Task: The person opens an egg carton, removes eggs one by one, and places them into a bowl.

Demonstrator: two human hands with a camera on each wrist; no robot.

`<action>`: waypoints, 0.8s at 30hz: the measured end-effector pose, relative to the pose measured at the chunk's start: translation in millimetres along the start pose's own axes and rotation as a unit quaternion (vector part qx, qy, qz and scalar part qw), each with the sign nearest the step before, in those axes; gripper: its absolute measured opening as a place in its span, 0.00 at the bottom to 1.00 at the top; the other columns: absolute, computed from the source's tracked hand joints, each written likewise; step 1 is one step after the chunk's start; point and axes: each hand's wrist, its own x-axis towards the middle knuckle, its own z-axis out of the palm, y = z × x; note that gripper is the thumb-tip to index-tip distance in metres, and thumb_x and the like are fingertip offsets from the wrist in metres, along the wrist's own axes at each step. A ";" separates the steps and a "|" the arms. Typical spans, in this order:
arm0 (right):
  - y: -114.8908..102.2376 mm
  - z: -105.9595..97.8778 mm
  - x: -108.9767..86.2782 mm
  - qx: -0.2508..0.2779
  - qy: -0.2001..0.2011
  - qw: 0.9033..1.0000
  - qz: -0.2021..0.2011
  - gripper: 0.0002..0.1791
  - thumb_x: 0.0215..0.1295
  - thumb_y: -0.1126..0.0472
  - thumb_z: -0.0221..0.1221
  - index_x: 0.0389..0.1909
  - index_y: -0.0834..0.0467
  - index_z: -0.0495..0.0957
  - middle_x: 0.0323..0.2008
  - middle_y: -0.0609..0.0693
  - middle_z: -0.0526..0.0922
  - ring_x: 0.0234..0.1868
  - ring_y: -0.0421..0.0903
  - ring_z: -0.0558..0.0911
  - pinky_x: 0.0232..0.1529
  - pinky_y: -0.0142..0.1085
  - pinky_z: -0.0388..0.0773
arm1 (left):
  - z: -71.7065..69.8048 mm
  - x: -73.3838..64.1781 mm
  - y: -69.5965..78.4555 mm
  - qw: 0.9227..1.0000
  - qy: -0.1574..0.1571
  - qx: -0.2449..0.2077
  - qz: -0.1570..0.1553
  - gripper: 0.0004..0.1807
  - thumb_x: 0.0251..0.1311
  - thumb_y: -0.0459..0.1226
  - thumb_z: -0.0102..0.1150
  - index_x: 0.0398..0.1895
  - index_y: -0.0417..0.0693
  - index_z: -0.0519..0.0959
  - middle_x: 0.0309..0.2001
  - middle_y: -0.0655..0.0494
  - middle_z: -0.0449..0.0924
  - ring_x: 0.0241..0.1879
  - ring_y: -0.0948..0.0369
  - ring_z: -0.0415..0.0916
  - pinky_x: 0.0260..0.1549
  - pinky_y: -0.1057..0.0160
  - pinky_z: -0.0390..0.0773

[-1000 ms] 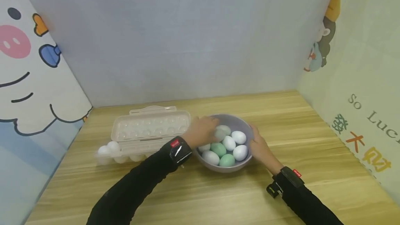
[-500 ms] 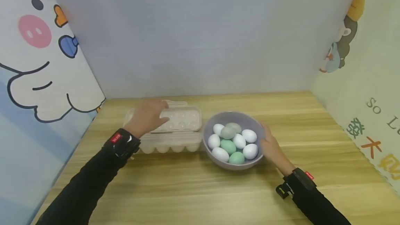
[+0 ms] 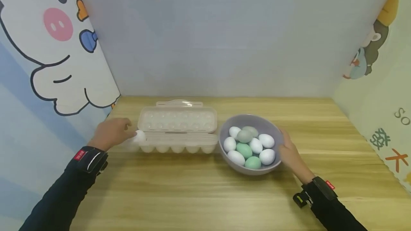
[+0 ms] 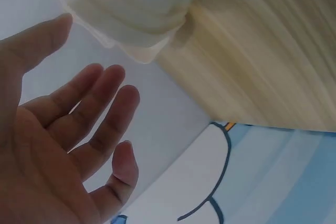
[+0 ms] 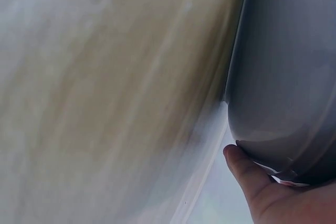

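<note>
A grey-purple bowl (image 3: 227,156) holds several white, green and grey-green eggs. My right hand (image 3: 290,152) holds its right rim; in the right wrist view the thumb (image 5: 247,174) lies along the bowl's outer side. Left of the bowl lies a clear plastic egg carton (image 3: 179,140) with its lid (image 3: 176,118) raised at the back. A white egg (image 3: 140,136) shows at the carton's left end. Right beside that egg is my left hand (image 3: 112,132), fingers loosely bent. In the left wrist view the palm and fingers are bare, below the pale carton end (image 4: 131,9).
The wooden table (image 3: 179,191) carries the carton and the bowl. A plain grey wall (image 3: 224,45) stands behind, with cartoon panels (image 3: 64,63) on the left and a lettered pale panel (image 3: 385,106) on the right.
My left hand has travelled left from over the bowl, across the carton, to the carton's left end. My right hand stays on the bowl rim. The head view has turned left.
</note>
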 end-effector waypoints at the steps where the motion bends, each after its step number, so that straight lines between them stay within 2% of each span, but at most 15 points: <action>1: -0.2 -0.5 0.1 -0.003 0.001 1.000 0.000 0.33 0.54 0.73 0.34 0.65 0.64 0.44 0.64 0.68 0.50 0.64 0.65 0.49 0.61 0.59 0.46 | 2.7 -1.0 -3.2 1.000 -0.016 -0.006 -0.010 0.18 0.53 0.48 0.58 0.31 0.41 0.76 0.26 0.50 0.76 0.27 0.53 0.72 0.24 0.55 0.71; 3: -0.4 -1.0 0.3 -0.008 0.001 1.000 0.000 0.33 0.54 0.73 0.34 0.65 0.64 0.44 0.64 0.69 0.50 0.64 0.65 0.50 0.61 0.60 0.47 | 6.5 -3.2 -7.4 0.999 -0.042 -0.017 -0.028 0.19 0.53 0.52 0.56 0.21 0.45 0.75 0.18 0.56 0.68 0.21 0.58 0.65 0.19 0.60 0.65; 6: -0.4 -0.9 0.4 -0.010 -0.001 1.000 0.002 0.33 0.54 0.73 0.34 0.65 0.64 0.44 0.64 0.69 0.49 0.64 0.66 0.49 0.61 0.60 0.46 | 8.0 -5.3 -10.8 0.996 -0.070 -0.031 -0.048 0.24 0.52 0.57 0.54 0.11 0.50 0.69 0.13 0.60 0.56 0.17 0.60 0.57 0.16 0.63 0.55; 9: -0.8 -0.2 0.3 -0.007 -0.002 1.000 0.002 0.33 0.55 0.73 0.34 0.65 0.65 0.43 0.64 0.70 0.48 0.63 0.67 0.48 0.60 0.61 0.46 | 7.2 -4.6 -12.9 0.994 -0.081 -0.042 -0.056 0.26 0.50 0.58 0.55 0.09 0.51 0.65 0.13 0.61 0.53 0.16 0.61 0.54 0.16 0.64 0.53; 13: 1.9 -0.6 -0.7 0.000 -0.003 1.000 0.001 0.33 0.55 0.74 0.34 0.65 0.65 0.43 0.64 0.70 0.47 0.63 0.68 0.48 0.60 0.62 0.47 | 6.5 3.7 -11.7 0.994 -0.094 -0.042 -0.047 0.26 0.48 0.57 0.58 0.09 0.51 0.64 0.14 0.62 0.53 0.16 0.62 0.54 0.17 0.64 0.53; 18: 4.4 -0.3 -0.3 0.005 -0.001 1.000 -0.002 0.33 0.55 0.75 0.34 0.65 0.64 0.44 0.64 0.70 0.49 0.63 0.67 0.50 0.60 0.62 0.47 | 6.8 10.9 -7.5 0.994 -0.097 -0.041 -0.032 0.22 0.44 0.53 0.61 0.10 0.49 0.66 0.13 0.61 0.55 0.16 0.62 0.56 0.18 0.64 0.55; 24: 3.5 -0.9 0.5 0.006 0.001 1.000 -0.001 0.33 0.55 0.74 0.34 0.65 0.64 0.44 0.64 0.70 0.50 0.63 0.66 0.50 0.60 0.61 0.47 | 3.8 13.6 1.9 0.997 -0.070 -0.039 -0.020 0.19 0.43 0.49 0.63 0.11 0.49 0.68 0.13 0.61 0.55 0.16 0.61 0.57 0.17 0.64 0.55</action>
